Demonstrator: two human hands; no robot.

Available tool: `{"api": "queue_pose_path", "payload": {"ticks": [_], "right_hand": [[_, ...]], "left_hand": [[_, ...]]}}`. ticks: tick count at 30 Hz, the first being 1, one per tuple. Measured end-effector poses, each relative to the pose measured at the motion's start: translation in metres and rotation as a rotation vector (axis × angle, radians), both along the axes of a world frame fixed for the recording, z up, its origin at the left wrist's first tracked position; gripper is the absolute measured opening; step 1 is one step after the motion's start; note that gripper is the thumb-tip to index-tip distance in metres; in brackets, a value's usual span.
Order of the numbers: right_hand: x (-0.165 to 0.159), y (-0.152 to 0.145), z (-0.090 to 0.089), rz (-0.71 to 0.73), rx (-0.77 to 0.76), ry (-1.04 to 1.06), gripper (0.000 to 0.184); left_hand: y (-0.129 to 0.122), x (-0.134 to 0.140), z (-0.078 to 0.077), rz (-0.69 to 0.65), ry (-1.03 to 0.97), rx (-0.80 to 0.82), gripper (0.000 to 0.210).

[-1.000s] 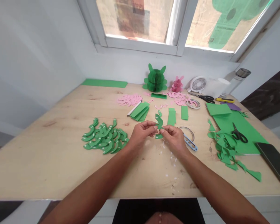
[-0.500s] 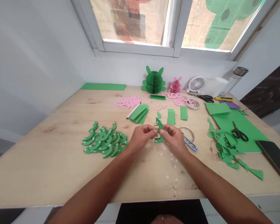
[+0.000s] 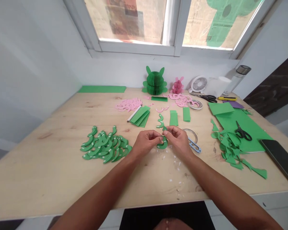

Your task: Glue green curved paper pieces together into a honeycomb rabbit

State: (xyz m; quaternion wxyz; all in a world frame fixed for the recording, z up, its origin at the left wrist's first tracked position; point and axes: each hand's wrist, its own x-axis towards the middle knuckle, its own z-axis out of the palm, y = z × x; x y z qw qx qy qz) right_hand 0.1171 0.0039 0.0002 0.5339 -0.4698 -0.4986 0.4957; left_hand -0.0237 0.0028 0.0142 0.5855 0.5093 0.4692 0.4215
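Note:
My right hand [image 3: 177, 139] pinches a small green curved paper piece [image 3: 164, 128] between thumb and forefinger. Close beside it, my left hand [image 3: 148, 141] is closed in a pinch, its fingertips almost meeting the right thumb; what they grip is too small to make out. On the tabletop just beyond the fingers lie green curved cutouts [image 3: 160, 120] with white strips on them. Another green curved cutout [image 3: 162, 145] shows below the fingertips. Left of my hands is a heap of green curved cutouts [image 3: 107, 145], many bearing short white strips.
Right of my hands are a tape roll [image 3: 194, 132] and a blue cutter [image 3: 194, 145]. Farther right are green scraps [image 3: 230, 145], black scissors [image 3: 243, 131] and a phone [image 3: 279, 161]. Pink cutouts [image 3: 129, 104], a green paper figure [image 3: 155, 83] and a small fan [image 3: 199, 84] stand behind.
The green piece between my fingers has shifted, so the cutouts on the table beyond it show more clearly. My hands stay close together. The whole view has moved slightly.

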Motion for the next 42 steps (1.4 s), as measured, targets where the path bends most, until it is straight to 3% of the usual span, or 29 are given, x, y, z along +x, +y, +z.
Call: {"api": "queue_pose_path", "payload": {"ticks": [16, 25, 42], "right_hand": [[0.002, -0.001, 0.002, 0.034, -0.026, 0.059, 0.027], [0.004, -0.001, 0.0, 0.134, -0.021, 0.147, 0.031], [0.003, 0.003, -0.008, 0.112, -0.035, 0.197, 0.028]], "left_hand": [[0.002, 0.0, -0.004, -0.019, -0.021, -0.021, 0.012], [0.002, 0.0, -0.005, -0.04, -0.044, -0.041, 0.014], [0.004, 0.0, -0.005, -0.056, -0.059, -0.053, 0.01]]}}
